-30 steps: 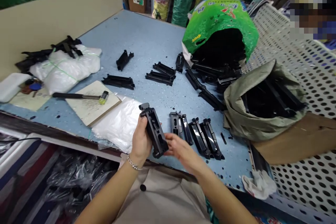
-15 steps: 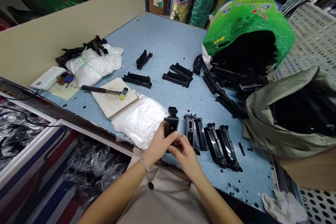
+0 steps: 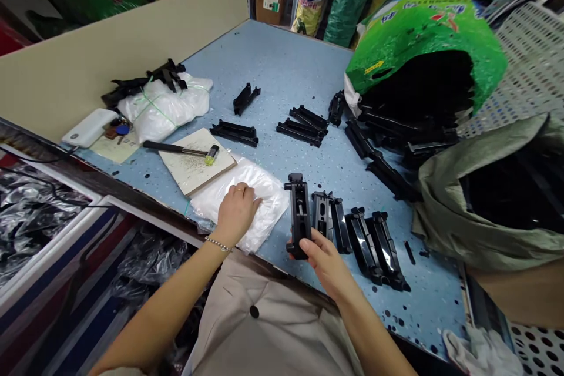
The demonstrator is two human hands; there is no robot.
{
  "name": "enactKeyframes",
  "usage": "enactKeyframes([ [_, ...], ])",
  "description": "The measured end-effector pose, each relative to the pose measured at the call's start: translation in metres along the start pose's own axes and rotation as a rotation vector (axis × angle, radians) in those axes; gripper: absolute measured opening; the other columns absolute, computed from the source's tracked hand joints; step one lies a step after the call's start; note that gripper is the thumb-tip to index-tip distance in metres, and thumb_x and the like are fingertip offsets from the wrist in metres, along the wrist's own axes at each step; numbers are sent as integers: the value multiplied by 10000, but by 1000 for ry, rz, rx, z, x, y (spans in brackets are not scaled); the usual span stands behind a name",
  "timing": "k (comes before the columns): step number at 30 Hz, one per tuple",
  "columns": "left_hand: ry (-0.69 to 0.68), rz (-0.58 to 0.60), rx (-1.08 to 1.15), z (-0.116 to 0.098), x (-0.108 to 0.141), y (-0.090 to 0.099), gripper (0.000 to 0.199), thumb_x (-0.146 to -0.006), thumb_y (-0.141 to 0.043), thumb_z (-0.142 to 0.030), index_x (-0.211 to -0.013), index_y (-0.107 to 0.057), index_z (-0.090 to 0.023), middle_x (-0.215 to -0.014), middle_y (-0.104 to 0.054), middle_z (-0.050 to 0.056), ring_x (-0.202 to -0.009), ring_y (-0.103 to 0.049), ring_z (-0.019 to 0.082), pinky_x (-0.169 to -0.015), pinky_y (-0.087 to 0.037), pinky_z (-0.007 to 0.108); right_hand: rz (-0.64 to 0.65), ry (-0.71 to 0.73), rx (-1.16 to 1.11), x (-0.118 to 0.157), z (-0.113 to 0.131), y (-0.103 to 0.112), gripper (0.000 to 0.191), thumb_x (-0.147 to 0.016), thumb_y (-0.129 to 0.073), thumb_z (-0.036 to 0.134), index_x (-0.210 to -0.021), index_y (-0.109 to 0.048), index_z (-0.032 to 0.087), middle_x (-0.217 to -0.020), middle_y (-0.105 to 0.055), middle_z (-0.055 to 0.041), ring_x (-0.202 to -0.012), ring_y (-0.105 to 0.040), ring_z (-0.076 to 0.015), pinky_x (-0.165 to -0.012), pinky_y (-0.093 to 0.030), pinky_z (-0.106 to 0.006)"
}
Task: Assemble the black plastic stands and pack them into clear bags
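In my right hand is a long black plastic bracket, gripped at its near end and tilted up with its hollow, slotted face towards me. My left hand lies on a stack of clear plastic bags, its fingers curled together on the top bag. Just right of the held bracket, several similar black brackets lie side by side on the blue table.
A hammer rests on a white board. More black brackets lie farther back. At the right stand a green sack and an olive sack, both holding black parts. A tied white bundle and a white power bank sit left.
My left hand has let go of the bracket and moved left onto the plastic bags. The right hand now holds the bracket alone, turned so its long face shows.
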State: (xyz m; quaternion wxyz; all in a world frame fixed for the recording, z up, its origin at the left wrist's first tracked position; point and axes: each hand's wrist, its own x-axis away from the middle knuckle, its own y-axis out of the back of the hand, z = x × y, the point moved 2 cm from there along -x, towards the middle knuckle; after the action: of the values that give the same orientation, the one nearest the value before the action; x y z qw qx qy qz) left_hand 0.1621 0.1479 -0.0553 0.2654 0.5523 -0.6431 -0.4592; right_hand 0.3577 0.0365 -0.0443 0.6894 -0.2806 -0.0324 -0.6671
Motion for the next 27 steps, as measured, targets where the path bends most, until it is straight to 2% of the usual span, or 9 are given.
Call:
enactKeyframes([
  [3,43,104,68,18,-12,4,172,-858,-505,-231,-758,-627,-162,-907,-638,112,-823,-618,252,-695,-487,355,20,-32,-36,-3,-5,-3,326,-747,-743,460,-930,-703,194,-848,-656,-31,-797,-595,-166,-744,-502,-307],
  [5,180,127,273,29,-19,10,180,-798,-598,-290,-654,-583,-183,-721,-611,39,-627,-585,184,-576,-441,293,10,-40,-90,-5,-6,-3,352,-747,-740,471,-956,-702,191,-853,-666,-40,-797,-612,-176,-745,-508,-321],
  [7,321,148,494,39,-23,17,275,-733,-672,-366,-576,-525,-194,-547,-507,-25,-477,-475,126,-482,-355,255,-5,-59,-137,-5,-4,-3,387,-747,-735,488,-988,-697,187,-857,-677,-51,-789,-632,-188,-733,-516,-332],
  [9,404,223,673,45,-25,22,303,-716,-681,-414,-573,-534,-192,-493,-456,-46,-435,-398,98,-451,-296,241,-18,-81,-154,-5,1,-2,421,-743,-732,503,-1008,-695,178,-862,-688,-65,-782,-646,-200,-717,-524,-338],
  [12,448,327,788,49,-25,22,239,-694,-695,-388,-626,-609,-176,-533,-528,-19,-468,-427,96,-463,-311,234,3,-104,-153,-6,9,-5,460,-738,-725,527,-1011,-699,157,-852,-695,-83,-772,-658,-211,-690,-529,-332],
  [15,469,262,775,50,-24,17,246,-646,-735,-359,-591,-580,-176,-516,-534,-20,-460,-436,93,-466,-321,234,99,-123,-157,-10,12,-17,495,-738,-706,557,-1013,-700,146,-842,-689,-85,-745,-661,-205,-650,-526,-311],
  [19,434,139,890,51,-24,11,215,-654,-714,-327,-641,-560,-178,-580,-590,-10,-515,-517,110,-526,-400,247,221,-190,-89,-21,0,-36,452,-733,-716,535,-944,-688,136,-808,-671,-73,-717,-642,-180,-616,-522,-288],
  [24,421,35,958,58,-20,13,288,-613,-750,-294,-741,-514,-191,-662,-621,-19,-597,-577,124,-582,-444,251,106,-177,8,-29,-9,-36,420,-741,-701,552,-819,-635,145,-747,-646,-51,-682,-626,-165,-605,-524,-287],
  [27,435,32,1001,58,-20,14,275,-628,-733,-296,-755,-513,-189,-641,-600,-29,-589,-571,119,-585,-449,250,141,-118,54,-29,-2,-38,415,-741,-704,544,-861,-643,151,-779,-643,-45,-698,-623,-162,-634,-520,-288],
])
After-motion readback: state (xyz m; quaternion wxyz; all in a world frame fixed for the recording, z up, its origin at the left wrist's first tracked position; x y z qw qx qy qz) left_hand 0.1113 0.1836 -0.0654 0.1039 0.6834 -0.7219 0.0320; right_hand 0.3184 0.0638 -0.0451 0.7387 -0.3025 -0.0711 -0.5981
